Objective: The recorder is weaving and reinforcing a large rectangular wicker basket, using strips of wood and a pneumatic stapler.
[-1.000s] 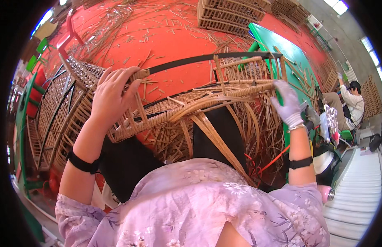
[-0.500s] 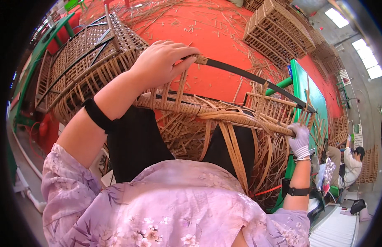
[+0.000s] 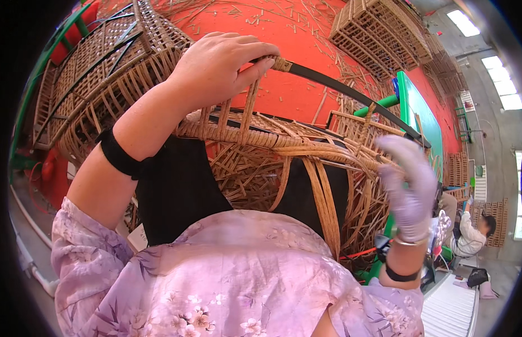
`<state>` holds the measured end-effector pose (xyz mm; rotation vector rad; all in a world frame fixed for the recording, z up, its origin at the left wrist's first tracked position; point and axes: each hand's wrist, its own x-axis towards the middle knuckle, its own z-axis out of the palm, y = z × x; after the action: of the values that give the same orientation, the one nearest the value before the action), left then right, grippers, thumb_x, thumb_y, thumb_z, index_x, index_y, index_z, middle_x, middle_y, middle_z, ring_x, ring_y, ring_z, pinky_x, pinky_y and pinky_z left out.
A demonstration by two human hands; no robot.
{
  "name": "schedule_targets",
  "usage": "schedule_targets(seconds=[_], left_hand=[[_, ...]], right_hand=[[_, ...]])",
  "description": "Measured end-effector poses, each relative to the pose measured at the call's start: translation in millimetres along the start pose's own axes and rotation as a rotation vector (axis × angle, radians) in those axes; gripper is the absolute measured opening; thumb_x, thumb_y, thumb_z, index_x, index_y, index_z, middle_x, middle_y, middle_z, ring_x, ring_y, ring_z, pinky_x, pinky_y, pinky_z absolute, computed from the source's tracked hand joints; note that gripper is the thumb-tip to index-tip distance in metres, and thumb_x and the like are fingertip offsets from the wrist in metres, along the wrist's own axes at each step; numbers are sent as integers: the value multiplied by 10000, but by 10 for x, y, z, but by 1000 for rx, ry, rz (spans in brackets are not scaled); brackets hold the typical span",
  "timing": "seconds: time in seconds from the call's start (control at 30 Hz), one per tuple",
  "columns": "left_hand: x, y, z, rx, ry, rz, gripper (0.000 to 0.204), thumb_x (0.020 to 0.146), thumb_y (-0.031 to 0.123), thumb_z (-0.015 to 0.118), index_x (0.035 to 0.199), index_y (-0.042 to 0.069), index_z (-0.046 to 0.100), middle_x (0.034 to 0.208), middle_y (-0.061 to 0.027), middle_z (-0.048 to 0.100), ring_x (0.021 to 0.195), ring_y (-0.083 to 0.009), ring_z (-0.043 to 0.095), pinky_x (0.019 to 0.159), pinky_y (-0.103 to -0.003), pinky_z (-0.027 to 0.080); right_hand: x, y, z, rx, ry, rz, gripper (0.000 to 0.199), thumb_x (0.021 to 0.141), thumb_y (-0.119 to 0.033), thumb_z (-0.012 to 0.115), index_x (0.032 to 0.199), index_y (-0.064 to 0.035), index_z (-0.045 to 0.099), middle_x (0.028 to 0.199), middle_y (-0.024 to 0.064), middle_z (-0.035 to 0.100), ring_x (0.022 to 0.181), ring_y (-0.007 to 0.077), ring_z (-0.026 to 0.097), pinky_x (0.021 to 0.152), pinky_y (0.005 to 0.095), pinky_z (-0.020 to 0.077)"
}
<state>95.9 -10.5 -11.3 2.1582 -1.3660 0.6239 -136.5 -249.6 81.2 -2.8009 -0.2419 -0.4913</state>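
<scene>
Item: half-woven rattan frame [image 3: 283,151], held across the person's lap above black trousers, its woven rim running from left to right between both hands and its loose strands hanging toward the knees. Left hand [image 3: 216,70]: bare, grip closed over the top of the upright rattan stakes where they meet a dark curved metal bar [image 3: 351,95] that arcs off to the right. Right hand [image 3: 410,185]: in a pale glove, blurred, at the far end of the rim beside the bar's lower end; whether its grip is clamped on the rim or merely resting cannot be told. Surroundings: finished wicker baskets [image 3: 103,67] stacked at the left, more wicker crates [image 3: 379,33] at upper right, a red floor [image 3: 283,33] strewn with cane offcuts, a green bench edge [image 3: 421,118], and another person [image 3: 474,233] seated at a distance to the right. Handling note, as a judgement: the weaving seems best served by keeping the left hand firm on the stakes so their spacing does not slip, and drawing each strand snug along the rim without kinking the cane.
</scene>
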Motion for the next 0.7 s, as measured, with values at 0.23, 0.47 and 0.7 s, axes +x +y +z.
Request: schedule_targets(seconds=[0.23, 0.47, 0.7], left_hand=[[-15, 111, 9, -5, -25, -30, 277, 932, 278, 549, 1142, 128, 651, 1010, -72, 672, 967, -285, 631, 872, -406, 482], [-71, 165, 14, -10, -58, -52, 297, 928, 287, 544, 1173, 143, 630, 1061, -57, 663, 1013, -279, 623, 911, -419, 469], [-64, 161, 62, -9, -50, -41, 298, 915, 290, 563, 1163, 140, 634, 1024, -60, 668, 994, -272, 626, 906, -411, 471]], right_hand=[[284, -393, 742, -203, -116, -138, 273, 763, -340, 728, 823, -88, 640, 795, 71, 600, 793, 278, 591, 780, 411, 441], [282, -688, 1085, -190, -175, -255, 173, 733, -263, 719, 705, -121, 624, 729, 58, 589, 746, 269, 581, 785, 413, 423], [432, -557, 890, -264, -213, -406, 155, 725, -286, 694, 710, -155, 613, 731, 30, 585, 782, 224, 592, 851, 406, 403]])
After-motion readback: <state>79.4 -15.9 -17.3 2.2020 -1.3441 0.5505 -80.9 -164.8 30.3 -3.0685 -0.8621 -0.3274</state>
